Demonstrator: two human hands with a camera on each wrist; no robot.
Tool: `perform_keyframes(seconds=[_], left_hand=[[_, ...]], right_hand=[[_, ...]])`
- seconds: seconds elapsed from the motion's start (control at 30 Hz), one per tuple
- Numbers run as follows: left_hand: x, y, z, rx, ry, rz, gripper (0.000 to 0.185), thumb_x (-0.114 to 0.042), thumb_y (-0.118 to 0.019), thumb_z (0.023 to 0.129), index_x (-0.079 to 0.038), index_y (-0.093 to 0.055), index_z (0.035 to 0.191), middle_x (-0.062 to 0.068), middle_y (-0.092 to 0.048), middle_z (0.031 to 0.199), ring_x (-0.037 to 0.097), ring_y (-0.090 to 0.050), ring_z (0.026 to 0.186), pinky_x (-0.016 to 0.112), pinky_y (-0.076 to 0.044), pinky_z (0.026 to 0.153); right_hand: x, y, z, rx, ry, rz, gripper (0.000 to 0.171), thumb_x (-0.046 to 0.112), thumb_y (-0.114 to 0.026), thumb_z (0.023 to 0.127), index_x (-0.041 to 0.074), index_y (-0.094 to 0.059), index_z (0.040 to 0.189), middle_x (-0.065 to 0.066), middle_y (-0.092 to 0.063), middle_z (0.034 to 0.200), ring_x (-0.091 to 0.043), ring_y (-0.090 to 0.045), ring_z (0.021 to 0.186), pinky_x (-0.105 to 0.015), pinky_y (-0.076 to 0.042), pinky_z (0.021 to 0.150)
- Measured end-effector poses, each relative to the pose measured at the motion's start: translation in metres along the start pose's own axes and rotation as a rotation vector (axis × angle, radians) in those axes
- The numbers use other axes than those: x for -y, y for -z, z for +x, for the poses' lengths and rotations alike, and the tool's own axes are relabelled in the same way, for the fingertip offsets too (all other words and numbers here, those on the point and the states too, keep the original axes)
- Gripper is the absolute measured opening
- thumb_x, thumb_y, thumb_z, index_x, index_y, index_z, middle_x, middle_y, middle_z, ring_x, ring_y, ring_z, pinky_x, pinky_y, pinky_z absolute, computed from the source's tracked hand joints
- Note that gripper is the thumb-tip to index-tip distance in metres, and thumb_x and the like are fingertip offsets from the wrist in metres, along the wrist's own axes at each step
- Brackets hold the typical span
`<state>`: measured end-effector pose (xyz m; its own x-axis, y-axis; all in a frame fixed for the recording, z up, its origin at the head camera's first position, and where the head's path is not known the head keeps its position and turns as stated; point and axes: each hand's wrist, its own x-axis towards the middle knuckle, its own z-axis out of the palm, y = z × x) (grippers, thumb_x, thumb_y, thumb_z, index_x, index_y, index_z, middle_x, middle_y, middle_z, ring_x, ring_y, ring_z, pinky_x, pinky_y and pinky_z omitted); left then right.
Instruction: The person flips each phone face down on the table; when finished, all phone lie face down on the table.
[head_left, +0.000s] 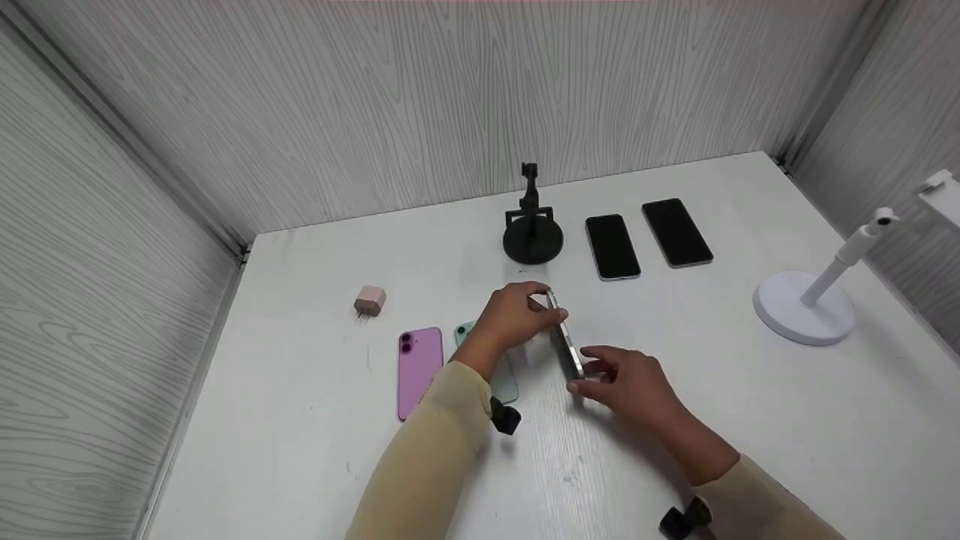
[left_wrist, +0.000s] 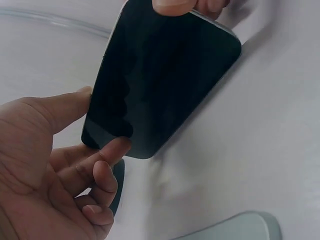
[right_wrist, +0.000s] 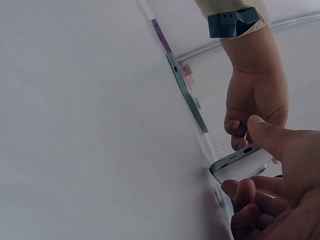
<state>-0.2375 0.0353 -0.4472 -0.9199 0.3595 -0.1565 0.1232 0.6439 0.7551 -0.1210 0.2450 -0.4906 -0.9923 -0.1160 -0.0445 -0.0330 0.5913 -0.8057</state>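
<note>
Both hands hold one smartphone [head_left: 566, 341], which stands tilted on its long edge close over the table. Its dark screen [left_wrist: 160, 80] faces the left wrist camera. My left hand [head_left: 517, 315] pinches the far end, thumb on the upper edge and fingers at the corner. At the near end my right hand [head_left: 630, 382] grips it, the thumb against the short edge with the port [right_wrist: 248, 150]. A mint-green phone [head_left: 504, 379] lies partly hidden under my left forearm. Beside it a purple phone [head_left: 420, 367] lies with its cameras up.
Behind the hands stands a black phone stand [head_left: 532, 240]. Two phones with dark screens, a smaller one [head_left: 613, 247] and a larger one [head_left: 677, 232], lie to its right. A white stand [head_left: 802, 307] is at the right, a pink charger plug [head_left: 370, 300] at the left. Panels wall the table.
</note>
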Motion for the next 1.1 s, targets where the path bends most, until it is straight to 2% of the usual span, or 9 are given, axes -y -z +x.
perform_keyframes(seconds=[0.2,0.37,0.63,0.87,1.1], left_hand=[[0.008,0.009,-0.003,0.043,-0.032,-0.011,0.061,-0.036,-0.08,0.099,-0.008,-0.064,0.151,0.009,-0.081,0.126,0.024,-0.074,0.12,0.043,-0.057,0.104],[0.016,0.015,-0.004,0.069,-0.039,-0.029,0.06,-0.032,-0.081,0.099,-0.007,-0.064,0.151,0.009,-0.08,0.127,0.025,-0.072,0.121,0.045,-0.056,0.107],[0.03,0.023,-0.004,0.151,-0.063,0.016,0.081,-0.03,-0.092,0.09,-0.012,-0.056,0.159,0.005,-0.078,0.131,0.029,-0.063,0.134,0.048,-0.048,0.117],[0.039,0.024,-0.005,0.155,-0.053,0.046,0.086,-0.028,-0.098,0.084,-0.018,-0.057,0.159,0.002,-0.074,0.134,0.031,-0.058,0.138,0.049,-0.045,0.121],[0.042,0.026,-0.004,0.155,-0.081,0.15,0.083,-0.028,-0.099,0.083,-0.018,-0.061,0.156,0.001,-0.069,0.14,0.027,-0.052,0.145,0.047,-0.038,0.128]], right_hand=[[-0.001,-0.002,0.001,0.004,-0.015,0.0,0.065,0.033,-0.093,0.089,0.005,-0.071,0.143,-0.009,-0.084,0.115,-0.021,-0.077,0.1,-0.035,-0.057,0.081],[-0.001,-0.004,0.003,-0.008,-0.021,-0.024,0.067,0.035,-0.096,0.085,0.005,-0.072,0.141,-0.007,-0.084,0.114,-0.019,-0.073,0.097,-0.036,-0.055,0.082],[-0.001,-0.01,0.006,-0.024,-0.049,-0.042,0.066,0.032,-0.098,0.08,0.007,-0.074,0.136,-0.001,-0.079,0.11,-0.018,-0.062,0.093,-0.034,-0.05,0.08],[-0.005,-0.016,0.009,-0.033,-0.059,-0.047,0.064,0.029,-0.098,0.081,0.011,-0.074,0.137,0.001,-0.077,0.111,-0.017,-0.059,0.092,-0.034,-0.049,0.082],[-0.004,-0.023,0.009,-0.067,-0.017,-0.155,0.065,0.038,-0.099,0.079,0.01,-0.076,0.133,0.0,-0.074,0.109,-0.018,-0.06,0.092,-0.038,-0.051,0.084]])
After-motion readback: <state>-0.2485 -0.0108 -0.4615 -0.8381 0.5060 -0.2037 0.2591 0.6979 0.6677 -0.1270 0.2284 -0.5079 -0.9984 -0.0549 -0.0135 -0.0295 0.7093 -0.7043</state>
